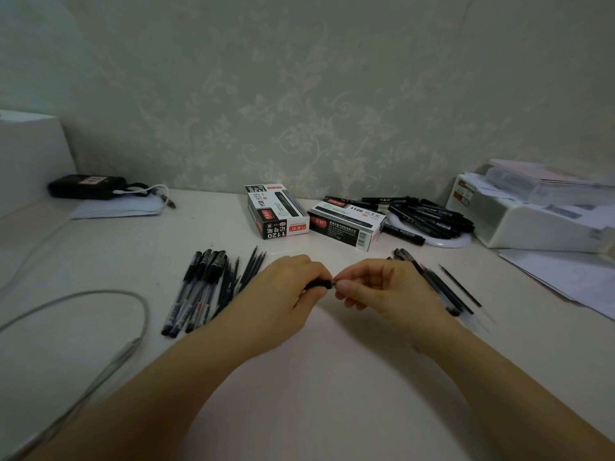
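Two grips on one black pen piece point(318, 285)
The left grip point(286, 294) clasps it; the right grip point(382, 291) pinches its end, above the tabletop point(299, 377).

Left of left hand point(283, 297): 1 pen heap point(206, 287). Right of right hand point(386, 291): 1 pen row point(439, 287). Beyond both: 2 marker boxes point(278, 211).

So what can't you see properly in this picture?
All in the head view:
Black piece: mostly covered by the fingers of the left hand and right hand, so its kind is unclear.
Pens on the right: partly behind the right hand, blurred.
Print on the boxes: too small to read.
White machine: cut off by the right edge.
Grey cable: runs off the left edge.
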The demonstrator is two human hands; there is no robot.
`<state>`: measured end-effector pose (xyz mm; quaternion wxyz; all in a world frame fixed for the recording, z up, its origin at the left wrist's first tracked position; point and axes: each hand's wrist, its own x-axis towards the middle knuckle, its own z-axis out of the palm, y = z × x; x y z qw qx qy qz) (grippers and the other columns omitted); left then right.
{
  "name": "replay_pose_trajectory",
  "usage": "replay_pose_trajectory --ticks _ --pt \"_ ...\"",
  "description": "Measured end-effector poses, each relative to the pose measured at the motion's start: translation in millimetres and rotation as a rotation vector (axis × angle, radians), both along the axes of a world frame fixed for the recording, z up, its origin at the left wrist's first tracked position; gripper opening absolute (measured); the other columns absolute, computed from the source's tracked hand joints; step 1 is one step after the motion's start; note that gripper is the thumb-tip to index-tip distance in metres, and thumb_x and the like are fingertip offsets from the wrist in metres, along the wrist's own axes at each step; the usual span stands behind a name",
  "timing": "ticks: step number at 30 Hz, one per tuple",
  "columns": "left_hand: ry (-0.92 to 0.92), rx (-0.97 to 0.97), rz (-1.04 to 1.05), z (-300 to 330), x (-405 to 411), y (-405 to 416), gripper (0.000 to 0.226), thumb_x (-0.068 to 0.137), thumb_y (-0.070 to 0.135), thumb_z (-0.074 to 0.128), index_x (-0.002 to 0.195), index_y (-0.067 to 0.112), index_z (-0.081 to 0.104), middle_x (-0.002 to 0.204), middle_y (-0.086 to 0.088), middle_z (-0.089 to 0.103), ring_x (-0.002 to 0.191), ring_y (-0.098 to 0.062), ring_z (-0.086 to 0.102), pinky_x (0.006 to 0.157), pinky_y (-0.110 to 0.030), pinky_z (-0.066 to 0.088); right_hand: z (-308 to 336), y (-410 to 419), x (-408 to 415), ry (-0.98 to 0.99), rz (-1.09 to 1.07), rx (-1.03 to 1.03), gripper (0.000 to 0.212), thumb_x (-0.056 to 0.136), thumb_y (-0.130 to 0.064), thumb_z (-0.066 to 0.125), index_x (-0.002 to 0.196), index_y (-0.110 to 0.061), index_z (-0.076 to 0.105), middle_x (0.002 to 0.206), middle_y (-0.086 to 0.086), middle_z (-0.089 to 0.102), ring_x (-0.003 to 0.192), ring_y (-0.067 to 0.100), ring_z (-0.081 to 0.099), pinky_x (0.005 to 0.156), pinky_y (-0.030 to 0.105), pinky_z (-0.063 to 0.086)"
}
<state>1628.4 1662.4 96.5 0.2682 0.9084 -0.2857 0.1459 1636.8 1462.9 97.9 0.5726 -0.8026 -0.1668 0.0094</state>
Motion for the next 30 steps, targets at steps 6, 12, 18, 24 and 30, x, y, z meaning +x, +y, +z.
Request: replay_pose_trajectory --ticks 6,12,18,24,30 --pt "-0.062 -0.042 -0.034 1.6 -1.7 -1.8 0.012 0.094 0.026 0.057 0.104 0.027 0.063 0.089 0.014 0.055 0.084 -0.004 0.051 0.077 -0.020 0.043 -2.0 3.1 -3.2 -0.096 -0.059 -0.163 0.050 0.090 -0.059 0.048 0.069 -0.020 0.069 0.060 -0.001 0.067 0.052 0.002 0.058 0.053 0.011 0.043" --pt "-0.045 -0.054 -0.008 1.1 -0.8 -0.9 0.013 0.093 0.026 0.059 0.105 0.028 0.064 0.089 0.015 0.055 0.082 -0.002 0.051 0.075 -0.017 0.040 0.8 1.9 0.6 -0.099 -0.014 -0.090 0.008 0.089 -0.033 0.068 0.086 -0.026 0.068 0.077 -0.006 0.071 0.061 0.003 0.062 0.056 0.011 0.046" --pt "-0.020 -0.053 -0.041 -0.3 -3.7 -4.6 0.013 0.094 0.026 0.058 0.105 0.028 0.064 0.090 0.013 0.056 0.084 -0.004 0.052 0.076 -0.022 0.044 -3.2 2.1 -0.5 -0.123 -0.044 -0.151 0.031 0.092 -0.050 0.055 0.076 -0.025 0.065 0.065 -0.004 0.066 0.057 0.004 0.059 0.057 0.014 0.046" --pt "-0.027 -0.071 -0.023 1.7 -1.7 -1.8 0.013 0.094 0.026 0.058 0.106 0.028 0.064 0.089 0.013 0.057 0.082 -0.004 0.052 0.073 -0.017 0.042 -2.9 -0.3 2.1 -0.149 0.017 -0.192 0.017 0.094 -0.041 0.058 0.083 -0.031 0.065 0.070 -0.007 0.067 0.061 0.003 0.060 0.057 0.014 0.047" --pt "-0.021 -0.074 -0.018 -0.1 -2.1 -2.5 0.013 0.094 0.027 0.058 0.105 0.030 0.064 0.088 0.015 0.055 0.082 -0.003 0.052 0.072 -0.014 0.041 -2.6 0.9 0.7 -0.152 -0.004 -0.167 0.041 0.088 -0.062 0.047 0.076 -0.027 0.065 0.067 -0.005 0.067 0.056 0.003 0.058 0.054 0.014 0.044"
